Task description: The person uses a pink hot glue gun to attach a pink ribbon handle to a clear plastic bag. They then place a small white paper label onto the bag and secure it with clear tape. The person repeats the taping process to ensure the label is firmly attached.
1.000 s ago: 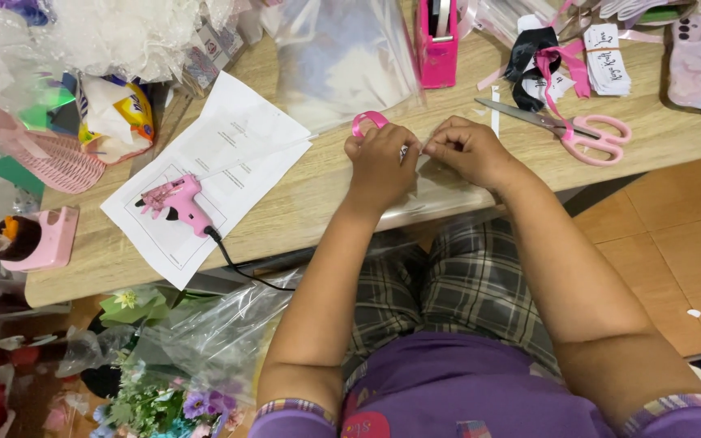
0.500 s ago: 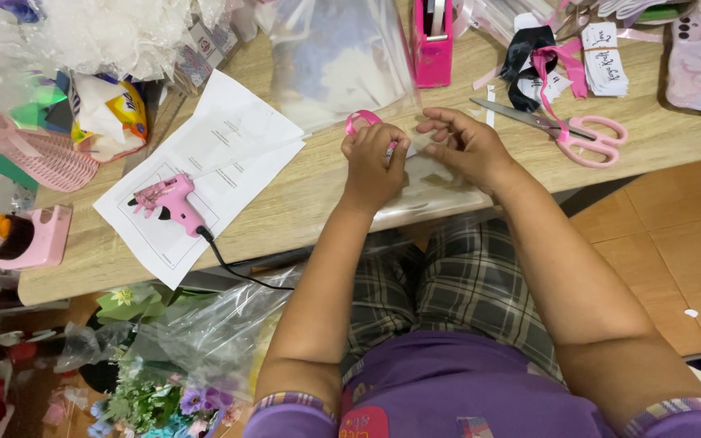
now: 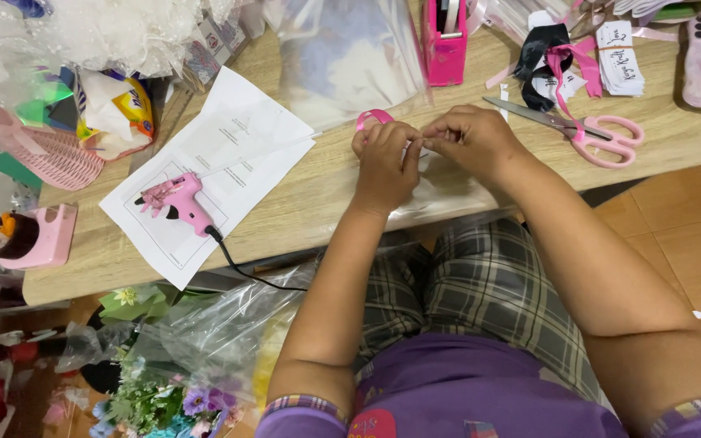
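My left hand (image 3: 384,161) and my right hand (image 3: 472,139) meet over the front edge of the wooden table (image 3: 310,203). Both pinch a pink ribbon (image 3: 372,118), whose loop sticks up just behind the left fingers. The fingertips touch around a small piece between them; its shape is hidden by the fingers. A clear plastic sheet (image 3: 436,195) lies under both hands.
A pink glue gun (image 3: 174,199) with a black cord rests on white paper (image 3: 221,154) at left. Pink scissors (image 3: 590,134) lie right of my hands. A pink tape dispenser (image 3: 446,40), plastic bags and ribbons crowd the back. Flowers in wrap (image 3: 180,365) sit below the table.
My hands have stayed together at the table edge with small finger shifts on the ribbon. The view has drifted slightly.
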